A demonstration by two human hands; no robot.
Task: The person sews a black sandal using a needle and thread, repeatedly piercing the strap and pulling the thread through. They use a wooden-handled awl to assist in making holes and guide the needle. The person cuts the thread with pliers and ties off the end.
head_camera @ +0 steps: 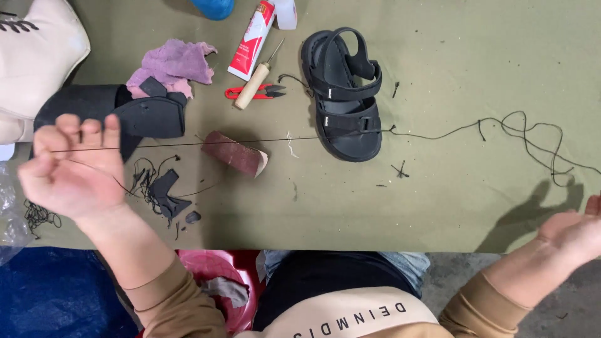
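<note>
Nearest the lens, a cream and black top and two tan sleeves, the left hand (72, 166) raised over the left part of the counter (438, 200), fingers curled shut on a thin black thread (188, 143) pulled taut. Running from that grip straight across to the right, passing above a folded piece of reddish-brown sandpaper (236, 153) and reaching the black sandal (344, 94), which lies sole down near the middle of the counter, toward its far edge. Past the sandal, more thread lying slack in loose loops (526, 134) toward the right edge. At the near right corner, the right hand (576, 231), only partly in view at the frame's edge, palm up and fingers loosely spread, holding nothing visible; shadow of it cast on the olive cloth just beside.

Left of the sandal: a wooden-handled awl (255, 82) lying across red thread snips (250, 92), a red and white glue tube (252, 39) at the far edge, a crumpled lilac rag (175, 62). Just beyond the left hand, flat black sole pieces (144, 116); near the front edge, black offcuts and thread ends (163, 188). Below the counter's near edge, a pink bucket (213, 269) and blue sheeting (56, 294)
</note>
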